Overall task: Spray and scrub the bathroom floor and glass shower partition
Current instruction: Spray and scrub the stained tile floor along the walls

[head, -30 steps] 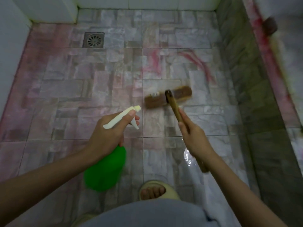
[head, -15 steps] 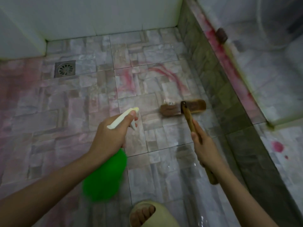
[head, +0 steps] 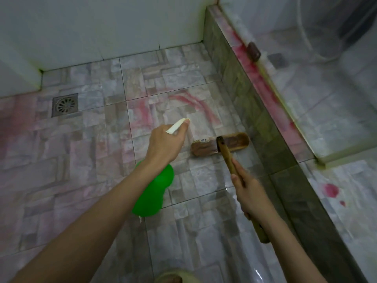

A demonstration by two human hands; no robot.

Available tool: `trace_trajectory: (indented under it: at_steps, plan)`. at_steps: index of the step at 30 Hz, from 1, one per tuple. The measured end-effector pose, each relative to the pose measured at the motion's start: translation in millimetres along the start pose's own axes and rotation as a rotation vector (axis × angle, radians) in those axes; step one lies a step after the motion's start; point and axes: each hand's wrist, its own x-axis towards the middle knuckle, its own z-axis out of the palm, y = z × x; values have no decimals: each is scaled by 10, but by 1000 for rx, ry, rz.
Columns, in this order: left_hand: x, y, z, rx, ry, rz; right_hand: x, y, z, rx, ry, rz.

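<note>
A: What do we have in our left hand?

B: We grip the neck of the green spray bottle, fingers wrapped tight around it, with a fingertip resting on the cream spray head. The bottle hangs below the hand, above the tiled floor, and the nozzle points toward the far wall.

A: And our right hand?

B: It is closed around the wooden handle of the scrub brush, about midway along it, thumb laid along the top. The end of the handle sticks out behind the wrist.

A: Where does the brush head sit?

B: Flat on the floor, bristles down, just beside the dark tiled kerb that runs along our right. Its long side lies roughly across the handle.

A: What marks do we see on the tiles?

B: Red streaks curve across the floor beyond the brush, and a fainter pink wash covers the tiles on the left. A red smear runs along the top of the kerb, and 2 red spots sit on the pale tiles past it, on the right.

A: Anything else nearby?

B: 1 square metal drain sits in the floor near the far left corner. The floor close to our right arm shines wet. At the bottom edge we glimpse the toes of a foot in a pale slipper.
</note>
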Motion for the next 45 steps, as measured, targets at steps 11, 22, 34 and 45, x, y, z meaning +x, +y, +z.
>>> trace_trajectory:
  at_steps: [11, 22, 34, 45]
  plan:
    - [240, 54, 72, 153, -60, -15, 66, -160, 41, 9, 13, -14]
    - [442, 102, -64, 94, 31, -21, 120, -212, 63, 16, 8, -8]
    - [560, -90, -373, 35, 169, -137, 111, -237, 69, 11, -6, -31]
    - [190, -50, -565, -208, 227, -95, 802, -649, -57, -49, 58, -89]
